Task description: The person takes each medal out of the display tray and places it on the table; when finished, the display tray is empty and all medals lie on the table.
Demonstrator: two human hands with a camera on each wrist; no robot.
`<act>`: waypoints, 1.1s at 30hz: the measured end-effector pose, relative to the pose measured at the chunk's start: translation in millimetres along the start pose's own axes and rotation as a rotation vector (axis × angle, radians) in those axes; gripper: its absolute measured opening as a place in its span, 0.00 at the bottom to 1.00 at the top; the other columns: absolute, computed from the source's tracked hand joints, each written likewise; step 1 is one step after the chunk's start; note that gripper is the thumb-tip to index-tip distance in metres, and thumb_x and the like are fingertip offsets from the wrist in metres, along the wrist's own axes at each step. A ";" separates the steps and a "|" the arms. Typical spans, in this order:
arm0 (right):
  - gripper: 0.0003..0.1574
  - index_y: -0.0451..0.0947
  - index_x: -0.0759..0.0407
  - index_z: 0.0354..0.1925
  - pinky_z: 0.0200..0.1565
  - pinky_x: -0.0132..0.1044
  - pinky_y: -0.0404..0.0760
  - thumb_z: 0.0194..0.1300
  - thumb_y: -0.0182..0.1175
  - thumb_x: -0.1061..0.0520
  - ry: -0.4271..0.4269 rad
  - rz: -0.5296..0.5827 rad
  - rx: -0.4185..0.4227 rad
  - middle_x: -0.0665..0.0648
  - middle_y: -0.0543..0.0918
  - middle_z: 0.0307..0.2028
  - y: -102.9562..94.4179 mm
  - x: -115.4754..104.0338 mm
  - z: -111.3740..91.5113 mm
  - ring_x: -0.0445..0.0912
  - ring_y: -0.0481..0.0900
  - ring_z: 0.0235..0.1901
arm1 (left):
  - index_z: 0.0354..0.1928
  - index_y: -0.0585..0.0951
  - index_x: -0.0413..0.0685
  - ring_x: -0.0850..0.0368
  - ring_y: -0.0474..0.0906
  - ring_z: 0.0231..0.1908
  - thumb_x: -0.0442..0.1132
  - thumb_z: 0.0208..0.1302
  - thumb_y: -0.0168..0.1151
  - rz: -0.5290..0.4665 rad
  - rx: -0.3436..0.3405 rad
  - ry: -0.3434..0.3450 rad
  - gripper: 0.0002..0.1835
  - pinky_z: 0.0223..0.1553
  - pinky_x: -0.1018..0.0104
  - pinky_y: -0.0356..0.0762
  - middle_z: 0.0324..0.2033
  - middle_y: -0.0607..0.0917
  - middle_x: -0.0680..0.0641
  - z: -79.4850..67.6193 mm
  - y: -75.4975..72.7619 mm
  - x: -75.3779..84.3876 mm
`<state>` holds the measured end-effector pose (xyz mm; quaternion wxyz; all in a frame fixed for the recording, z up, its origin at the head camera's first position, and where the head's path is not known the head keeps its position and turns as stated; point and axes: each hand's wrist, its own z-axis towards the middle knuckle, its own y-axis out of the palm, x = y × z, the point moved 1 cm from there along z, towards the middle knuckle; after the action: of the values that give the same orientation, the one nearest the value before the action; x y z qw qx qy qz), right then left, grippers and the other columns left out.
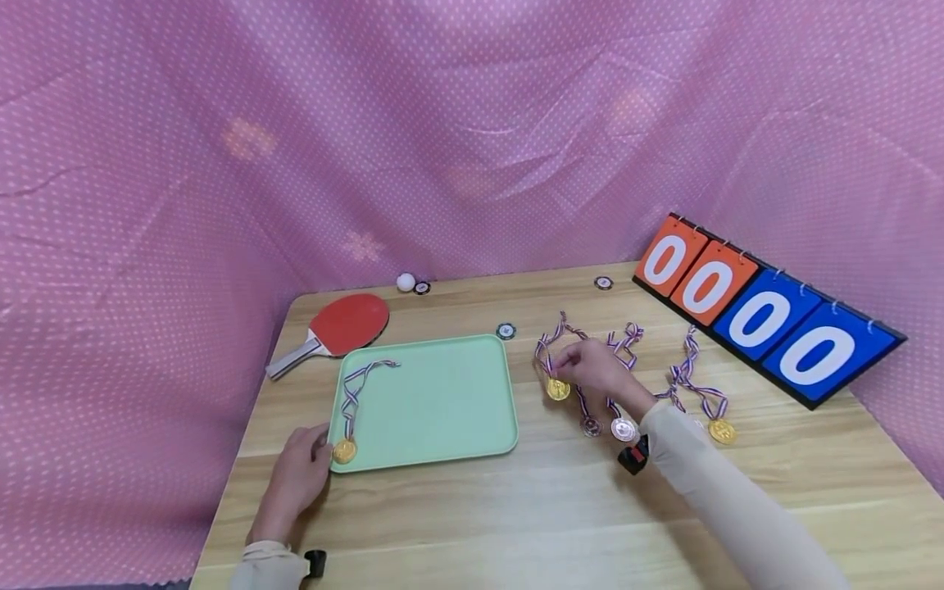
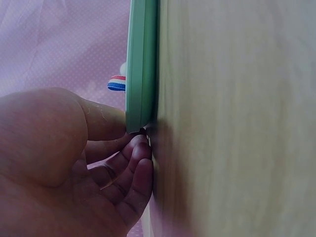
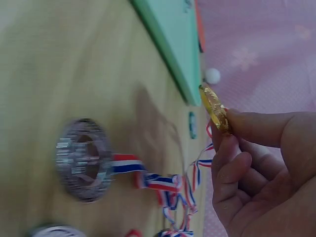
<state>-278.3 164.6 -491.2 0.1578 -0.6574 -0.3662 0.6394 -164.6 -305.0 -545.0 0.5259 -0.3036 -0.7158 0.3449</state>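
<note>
My right hand [image 1: 596, 366] pinches a gold medal [image 3: 214, 109] between thumb and fingers, above the table right of the green tray [image 1: 442, 401]. Its striped ribbon [image 1: 543, 351] trails off behind. At the tray's left front corner, my left hand [image 1: 301, 469] grips the rim, thumb on top and fingers curled by the edge [image 2: 139, 74]. Inside the tray lies another gold medal [image 1: 344, 451], near that hand, its ribbon [image 1: 352, 393] stretching toward the back. Below my right hand are a bronze-looking medal [image 1: 592, 426] and a silver medal [image 1: 623, 429].
Another gold medal [image 1: 722, 431] lies farther right with tangled ribbons [image 1: 686, 369]. A scoreboard [image 1: 760, 315] showing zeros stands along the right side. Behind the tray are a red paddle [image 1: 350, 324], a white ball [image 1: 406, 282] and several chips, one [image 1: 506, 330] near the tray's back corner.
</note>
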 end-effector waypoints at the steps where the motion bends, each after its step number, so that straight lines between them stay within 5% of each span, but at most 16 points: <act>1: 0.03 0.86 0.56 0.33 0.34 0.33 0.77 0.59 0.67 0.58 -0.006 -0.023 -0.001 0.53 0.88 0.32 1.5 1.7 -2.9 0.42 0.78 0.30 | 0.71 0.65 0.44 0.48 0.71 0.51 0.40 0.74 0.45 0.002 0.000 0.002 0.26 0.54 0.47 0.74 0.53 0.73 0.41 0.1 -0.3 0.3; 18: 0.04 0.85 0.53 0.26 0.33 0.32 0.74 0.55 0.69 0.61 -0.204 -0.228 -0.027 0.46 0.84 0.24 18.5 16.9 -21.7 0.38 0.74 0.26 | 0.70 0.67 0.43 0.48 0.72 0.49 0.40 0.73 0.46 0.011 0.036 0.045 0.25 0.53 0.49 0.73 0.51 0.74 0.41 1.3 2.6 -2.5; 33: 0.07 0.84 0.53 0.25 0.30 0.30 0.76 0.58 0.65 0.63 -0.157 -0.220 -0.046 0.46 0.82 0.23 27.3 20.7 -28.3 0.39 0.75 0.26 | 0.69 0.68 0.42 0.49 0.72 0.49 0.38 0.73 0.47 0.010 0.051 0.050 0.24 0.53 0.50 0.73 0.51 0.74 0.41 1.4 2.0 -1.7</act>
<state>-245.4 167.5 -520.9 0.1825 -0.5646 -0.4620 0.6592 -165.4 -305.4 -547.8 0.5494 -0.3022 -0.6920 0.3578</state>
